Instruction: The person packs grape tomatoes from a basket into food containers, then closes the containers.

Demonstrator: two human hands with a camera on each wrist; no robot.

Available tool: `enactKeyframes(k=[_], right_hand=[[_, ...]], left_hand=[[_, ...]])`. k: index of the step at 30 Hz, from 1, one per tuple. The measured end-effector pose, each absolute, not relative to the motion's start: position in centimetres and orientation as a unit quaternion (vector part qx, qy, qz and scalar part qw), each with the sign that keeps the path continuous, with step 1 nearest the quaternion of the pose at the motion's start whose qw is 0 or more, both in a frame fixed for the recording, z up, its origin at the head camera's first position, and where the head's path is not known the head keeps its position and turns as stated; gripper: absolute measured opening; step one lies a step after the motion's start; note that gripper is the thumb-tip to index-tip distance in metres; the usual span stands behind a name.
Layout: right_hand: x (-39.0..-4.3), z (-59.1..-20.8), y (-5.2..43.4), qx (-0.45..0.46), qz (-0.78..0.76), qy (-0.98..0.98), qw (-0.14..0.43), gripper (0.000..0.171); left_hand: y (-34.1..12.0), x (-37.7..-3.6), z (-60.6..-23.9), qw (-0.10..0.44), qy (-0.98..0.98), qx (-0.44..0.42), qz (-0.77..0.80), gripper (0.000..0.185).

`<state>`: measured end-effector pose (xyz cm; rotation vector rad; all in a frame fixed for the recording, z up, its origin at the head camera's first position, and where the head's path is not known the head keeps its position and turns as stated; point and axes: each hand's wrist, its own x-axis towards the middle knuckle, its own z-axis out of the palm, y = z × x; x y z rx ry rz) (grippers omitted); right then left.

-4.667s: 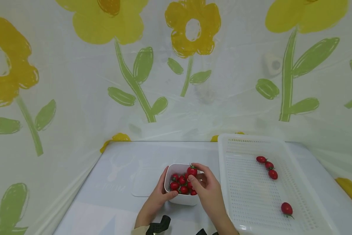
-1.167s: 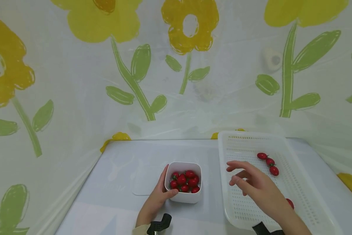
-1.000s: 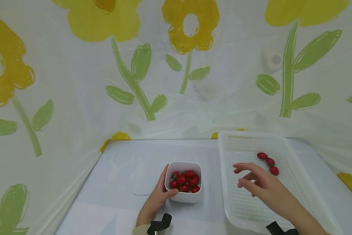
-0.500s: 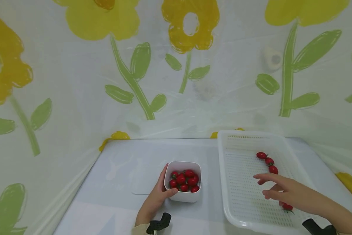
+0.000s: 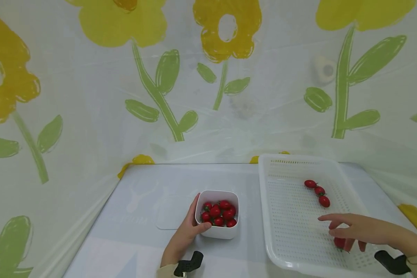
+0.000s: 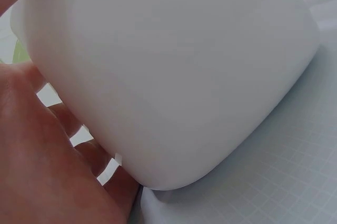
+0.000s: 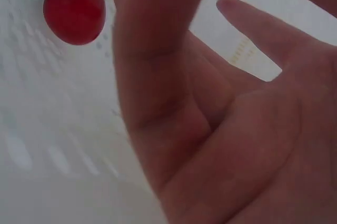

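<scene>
My left hand (image 5: 184,234) grips a white square tub (image 5: 219,232), thumb over the near rim and fingers along its left side. Several red cherry tomatoes (image 5: 215,211) fill the tub. In the left wrist view the plain tub wall (image 6: 174,76) takes up most of the picture. Over the white perforated basket (image 5: 288,224), my right hand (image 5: 365,230) hovers with loosely bent fingers and nothing in them. Below those fingers lies a single cherry tomato (image 5: 339,242), partly covered in the head view; its green stem shows in the right wrist view.
Three more cherry tomatoes (image 5: 319,191) lie in a row toward the back right of the basket. A flat, pale square piece (image 5: 168,216) with rounded corners lies left of the tub. A flower-printed curtain (image 5: 264,116) hangs behind the table (image 5: 125,231).
The tomato my right hand held over the tub is now among the others there. That hand has since moved right, over the basket's lone tomato. My left hand stays on the tub.
</scene>
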<state>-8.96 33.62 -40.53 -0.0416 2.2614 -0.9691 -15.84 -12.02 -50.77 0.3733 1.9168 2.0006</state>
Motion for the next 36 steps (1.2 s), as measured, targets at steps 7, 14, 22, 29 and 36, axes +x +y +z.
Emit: enactKeyframes(k=[7, 14, 22, 29, 36], right_hand=[[-9.0, -41.3, 32.8, 0.024, -0.319, 0.882, 0.346, 0.05], [-9.1, -41.7, 32.1, 0.014, -0.295, 0.887, 0.354, 0.041], [-9.6, -42.8, 32.2, 0.013, -0.256, 0.905, 0.339, 0.046], [-10.3, -43.5, 32.4, 0.013, -0.222, 0.914, 0.339, 0.051], [-10.2, -44.1, 32.2, -0.009, -0.223, 0.922, 0.315, 0.032]], left_hand=[[-11.9, -15.9, -50.8, 0.174, 0.671, 0.129, 0.709, 0.08], [-11.9, -15.8, -50.8, 0.176, 0.674, 0.12, 0.707, 0.08], [-11.9, -15.8, -50.7, 0.179, 0.67, 0.121, 0.711, 0.08], [-12.0, -15.8, -50.7, 0.177, 0.674, 0.127, 0.706, 0.08], [-11.9, -15.8, -50.7, 0.182, 0.676, 0.116, 0.705, 0.079]])
